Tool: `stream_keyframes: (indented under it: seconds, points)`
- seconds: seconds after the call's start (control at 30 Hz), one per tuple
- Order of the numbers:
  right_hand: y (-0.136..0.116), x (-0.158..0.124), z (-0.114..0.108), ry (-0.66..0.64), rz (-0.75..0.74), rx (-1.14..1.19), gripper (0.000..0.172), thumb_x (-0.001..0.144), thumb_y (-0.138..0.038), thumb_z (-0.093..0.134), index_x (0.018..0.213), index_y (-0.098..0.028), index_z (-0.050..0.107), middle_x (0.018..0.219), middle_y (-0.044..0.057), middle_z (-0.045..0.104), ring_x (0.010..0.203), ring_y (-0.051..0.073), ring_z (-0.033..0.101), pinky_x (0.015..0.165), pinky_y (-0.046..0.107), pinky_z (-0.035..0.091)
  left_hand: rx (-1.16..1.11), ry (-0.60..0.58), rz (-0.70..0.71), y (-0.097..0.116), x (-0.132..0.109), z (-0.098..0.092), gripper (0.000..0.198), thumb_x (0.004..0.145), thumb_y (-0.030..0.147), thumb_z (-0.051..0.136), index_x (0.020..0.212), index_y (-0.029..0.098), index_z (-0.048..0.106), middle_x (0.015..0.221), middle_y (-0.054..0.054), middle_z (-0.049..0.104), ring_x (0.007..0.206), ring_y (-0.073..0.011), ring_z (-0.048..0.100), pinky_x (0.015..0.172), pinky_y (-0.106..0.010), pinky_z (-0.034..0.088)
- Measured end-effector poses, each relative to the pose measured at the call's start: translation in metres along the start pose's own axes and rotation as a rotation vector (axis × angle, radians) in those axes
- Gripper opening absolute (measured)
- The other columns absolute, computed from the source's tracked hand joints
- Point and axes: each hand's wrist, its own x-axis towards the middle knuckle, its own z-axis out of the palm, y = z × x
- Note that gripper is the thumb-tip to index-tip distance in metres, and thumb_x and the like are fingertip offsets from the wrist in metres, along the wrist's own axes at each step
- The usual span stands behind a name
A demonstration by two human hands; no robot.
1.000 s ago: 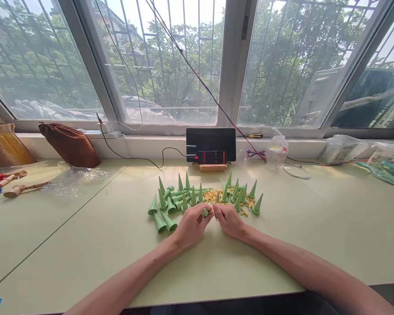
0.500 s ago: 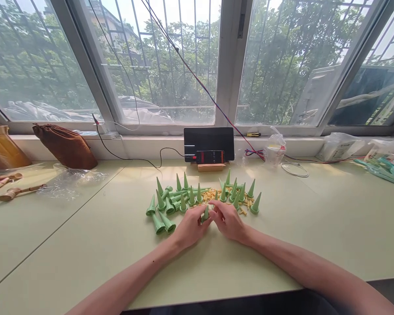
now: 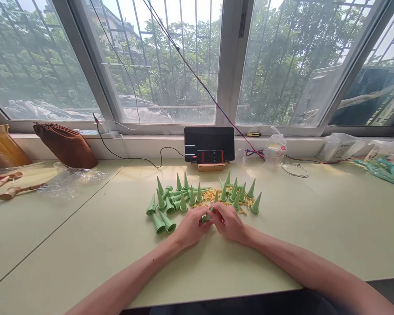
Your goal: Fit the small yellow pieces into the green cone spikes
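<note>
Fingers of left hand (image 3: 189, 228) and right hand (image 3: 230, 224) were clamped on green cone (image 3: 206, 217) held between them, beside cone pile (image 3: 170, 197).

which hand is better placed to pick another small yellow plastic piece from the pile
Right, probably. The right hand lies closest to the pile of small yellow plastic pieces, which spreads just beyond its fingers, while the left hand grips the small green plastic cone.

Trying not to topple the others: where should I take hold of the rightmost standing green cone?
Pinch the cone low, across its wide base collar, coming from the right. It stands tip-up, the taper higher up would likely slip, and yellow pieces and other cones crowd its left.
</note>
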Motion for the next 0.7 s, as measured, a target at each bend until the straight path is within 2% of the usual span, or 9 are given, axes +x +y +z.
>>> stream_keyframes:
  seconds: [0.13, 0.27, 0.37, 0.57, 0.7]
  points:
    - [-0.001, -0.001, -0.001, 0.015, -0.009, 0.010, 0.005, 0.096, -0.021, 0.045, 0.094, -0.020, 0.050, 0.064, -0.004, 0.046, 0.049, 0.008, 0.037, 0.049, 0.021, 0.033, -0.003, 0.002, -0.024, 0.002, 0.000, 0.000, 0.016, 0.082, 0.009, 0.051, 0.088, 0.018, 0.062, 0.081, 0.000, 0.063, 0.068, -0.0128, 0.048, 0.061, -0.022, 0.039]
    - [-0.003, 0.000, -0.003, 0.043, -0.030, 0.010, 0.006, 0.096, -0.019, 0.044, 0.099, -0.020, 0.050, 0.065, -0.005, 0.047, 0.049, 0.008, 0.037, 0.049, 0.021, 0.033, -0.015, 0.016, -0.031, 0.004, 0.000, -0.002, 0.011, 0.087, 0.020, 0.054, 0.093, 0.019, 0.063, 0.082, 0.000, 0.062, 0.064, -0.0119, 0.047, 0.060, -0.023, 0.039]
    - [-0.006, 0.002, -0.007, 0.088, -0.047, -0.015, 0.008, 0.097, -0.020, 0.042, 0.097, -0.020, 0.050, 0.066, -0.004, 0.048, 0.048, 0.008, 0.037, 0.048, 0.021, 0.033, -0.027, 0.014, -0.035, 0.004, 0.000, -0.002, 0.014, 0.088, 0.026, 0.055, 0.097, 0.019, 0.064, 0.083, 0.000, 0.062, 0.060, -0.0107, 0.047, 0.060, -0.023, 0.040]
    - [-0.021, 0.018, -0.025, 0.253, -0.078, -0.091, 0.010, 0.095, -0.018, 0.044, 0.087, -0.021, 0.049, 0.063, -0.004, 0.049, 0.047, 0.008, 0.039, 0.046, 0.021, 0.034, 0.022, 0.029, -0.131, 0.002, -0.001, 0.000, 0.044, 0.079, 0.029, 0.069, 0.121, 0.020, 0.057, 0.082, 0.002, 0.063, 0.051, -0.0089, 0.043, 0.060, -0.025, 0.041]
    - [-0.028, 0.037, -0.052, 0.423, -0.051, -0.206, 0.007, 0.093, -0.020, 0.051, 0.086, -0.021, 0.052, 0.061, -0.003, 0.054, 0.050, 0.010, 0.049, 0.048, 0.021, 0.041, 0.028, 0.031, -0.131, 0.002, -0.003, 0.000, 0.034, 0.081, 0.026, 0.067, 0.114, 0.021, 0.058, 0.093, 0.001, 0.066, 0.050, -0.0074, 0.041, 0.064, -0.026, 0.042]
